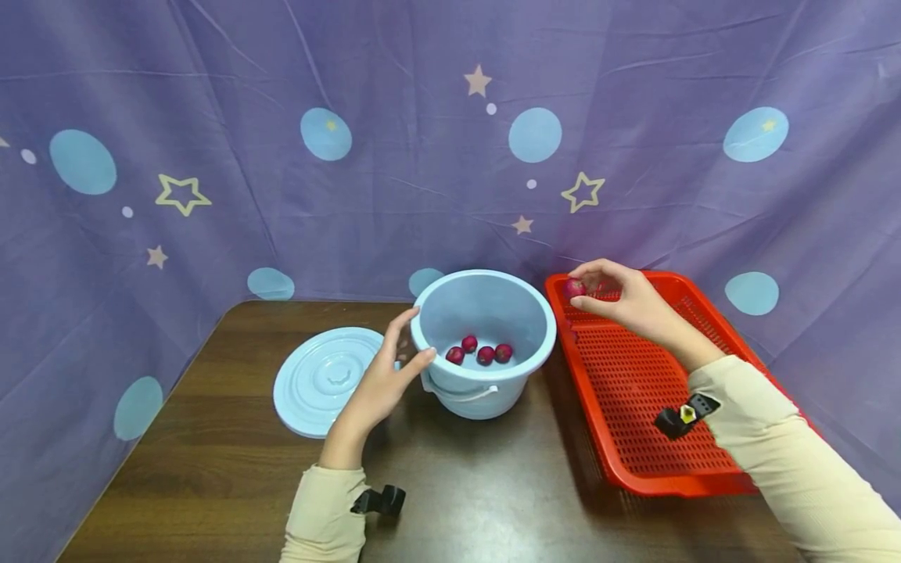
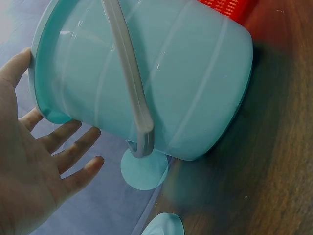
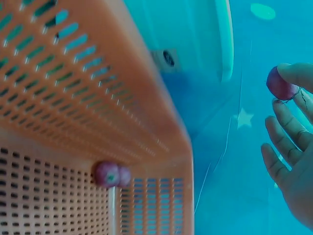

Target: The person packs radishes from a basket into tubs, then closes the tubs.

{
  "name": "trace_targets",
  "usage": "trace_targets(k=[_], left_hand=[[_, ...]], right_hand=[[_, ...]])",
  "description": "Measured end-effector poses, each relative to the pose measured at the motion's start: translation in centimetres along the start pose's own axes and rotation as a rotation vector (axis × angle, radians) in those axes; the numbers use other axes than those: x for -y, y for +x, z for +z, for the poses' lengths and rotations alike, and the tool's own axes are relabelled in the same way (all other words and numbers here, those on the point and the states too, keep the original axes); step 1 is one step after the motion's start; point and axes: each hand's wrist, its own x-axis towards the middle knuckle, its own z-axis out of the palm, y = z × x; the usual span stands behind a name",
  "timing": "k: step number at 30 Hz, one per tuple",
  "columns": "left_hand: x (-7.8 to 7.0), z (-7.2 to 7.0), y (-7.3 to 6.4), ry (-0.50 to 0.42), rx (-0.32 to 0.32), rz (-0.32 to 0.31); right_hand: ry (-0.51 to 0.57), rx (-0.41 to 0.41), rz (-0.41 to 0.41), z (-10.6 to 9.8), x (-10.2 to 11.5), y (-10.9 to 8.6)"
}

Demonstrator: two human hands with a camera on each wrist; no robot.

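Note:
My right hand [image 1: 629,301] pinches a small red radish [image 1: 575,288] between thumb and index finger, above the far left corner of the red basket [image 1: 612,453]. In the right wrist view, thin roots hang from that radish [image 3: 281,84], and the other fingers are spread. My left hand [image 1: 380,383] touches the left rim of a light blue bucket [image 1: 479,403] with thumb and index finger. Its remaining fingers stretch out beside the bucket wall in the left wrist view. Several radishes [image 1: 486,356] lie on the bucket's bottom.
Left of the bucket, a round light blue lid [image 1: 310,391] lies flat on the brown wooden table [image 1: 211,438]. Two radishes [image 3: 106,174] sit in a corner of the basket. A purple curtain [image 1: 422,188] hangs behind the table. The bucket's handle [image 2: 129,73] hangs down its side.

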Motion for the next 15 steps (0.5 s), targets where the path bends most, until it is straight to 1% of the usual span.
trace_targets(k=[5,9,15], left_hand=[[0.0,0.0,0.0,0.001,-0.005,0.007],[0.0,0.0,0.0,-0.002,-0.01,0.015],[0.0,0.1,0.0,0.001,-0.015,0.009]], right_hand=[[-0.002,0.012,-0.015,0.7,1.3,0.2],[0.023,0.019,-0.014,1.3,2.1,0.5],[0.034,0.054,-0.066,2.4,3.4,1.0]])
